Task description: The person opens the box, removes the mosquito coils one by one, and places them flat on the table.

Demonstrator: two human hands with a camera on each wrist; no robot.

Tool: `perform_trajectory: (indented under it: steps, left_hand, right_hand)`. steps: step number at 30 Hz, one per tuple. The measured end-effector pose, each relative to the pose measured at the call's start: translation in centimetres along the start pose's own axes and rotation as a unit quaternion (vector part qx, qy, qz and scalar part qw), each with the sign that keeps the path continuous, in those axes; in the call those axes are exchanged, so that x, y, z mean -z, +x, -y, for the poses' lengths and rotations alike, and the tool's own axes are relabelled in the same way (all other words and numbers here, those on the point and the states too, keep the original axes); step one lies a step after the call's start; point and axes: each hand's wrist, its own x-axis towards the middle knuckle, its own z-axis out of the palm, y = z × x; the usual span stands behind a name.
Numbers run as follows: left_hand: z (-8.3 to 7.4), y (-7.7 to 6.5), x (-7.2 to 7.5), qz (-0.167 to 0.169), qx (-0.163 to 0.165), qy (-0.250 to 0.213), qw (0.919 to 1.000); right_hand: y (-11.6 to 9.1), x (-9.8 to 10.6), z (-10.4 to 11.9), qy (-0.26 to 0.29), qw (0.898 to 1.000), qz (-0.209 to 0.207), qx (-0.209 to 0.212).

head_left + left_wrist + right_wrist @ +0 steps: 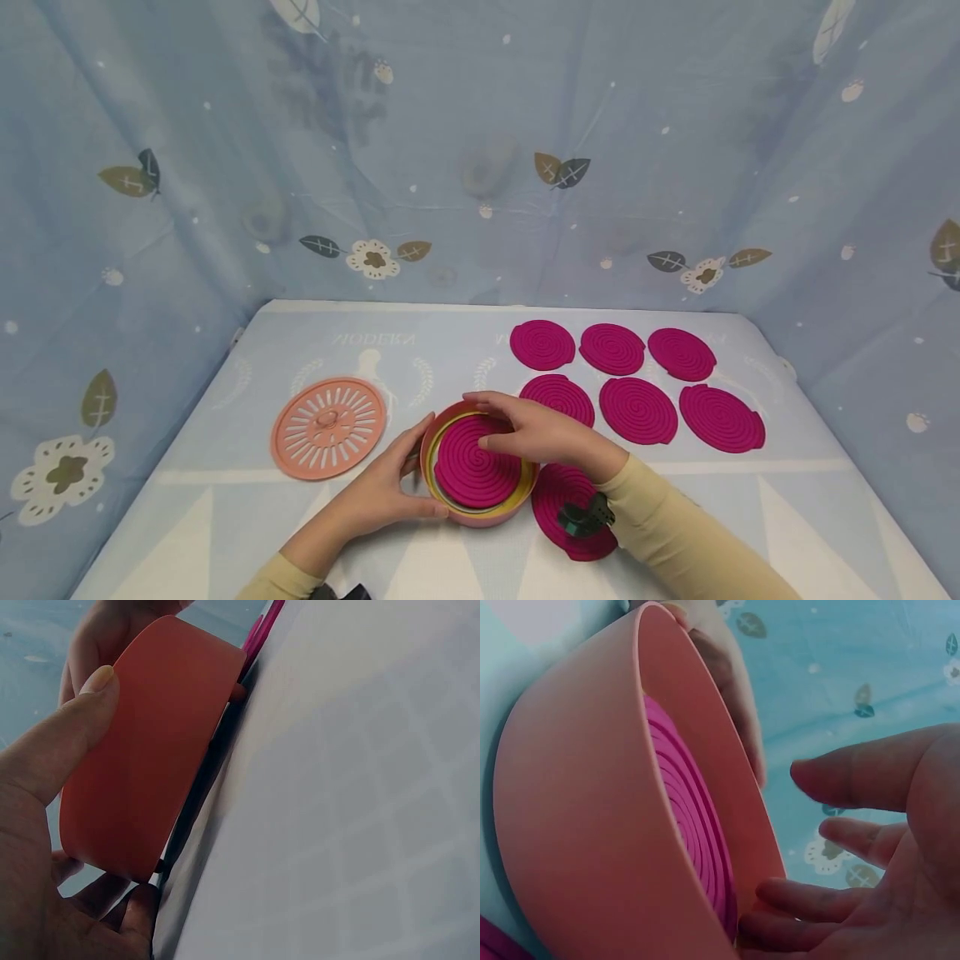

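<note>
A round salmon-pink box (480, 520) stands on the table without its lid, a magenta mosquito coil (477, 471) lying flat inside. Around its left side my left hand (381, 493) grips the wall, thumb on the near side and fingers on the far side; the left wrist view shows the thumb on the box's outer wall (154, 742). Over the box's far right rim is my right hand (542, 427). Its fingers are relaxed in the right wrist view, fingertips at the rim beside the coil (694, 825), thumb apart and nothing pinched.
The slotted salmon-pink lid (327, 419) with a small knob lies left of the box. Several magenta coils (637, 410) lie in two rows at the back right. Another coil (562, 496) lies beside the box, partly under the right wrist. A patterned blue curtain (480, 167) borders the table.
</note>
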Motion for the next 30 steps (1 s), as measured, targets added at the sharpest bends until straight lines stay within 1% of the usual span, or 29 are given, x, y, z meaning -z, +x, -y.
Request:
perform_trajectory:
  steps: [3,8,18,21,27,30]
  left_hand:
    - [-0.06,0.03,0.02,0.000,-0.004,0.002,1.0000]
    - [-0.18,0.05,0.04,0.001,-0.011,0.005,0.9999]
    - [-0.04,-0.08,-0.04,-0.003,-0.005,0.005,1.0000]
    - [-0.07,-0.10,-0.04,-0.001,-0.005,0.001,1.0000]
    - [-0.17,-0.15,0.06,0.001,-0.011,-0.003,0.9999]
    - [-0.16,-0.13,0.09,0.001,-0.013,-0.003,0.9999]
  right_hand:
    - [0.21,-0.19,0.15,-0.020,1.000,0.001,-0.007]
    - [0.39,-0.23,0.36,-0.021,1.000,0.009,-0.014]
    - [0.69,-0.18,0.65,-0.037,0.999,0.011,-0.036]
    - [0.60,-0.09,0.66,-0.037,0.999,0.003,-0.036]
    - [0.54,0.08,0.33,-0.013,0.999,-0.029,-0.024]
    - [0.45,0.20,0.11,-0.004,0.999,-0.038,-0.023]
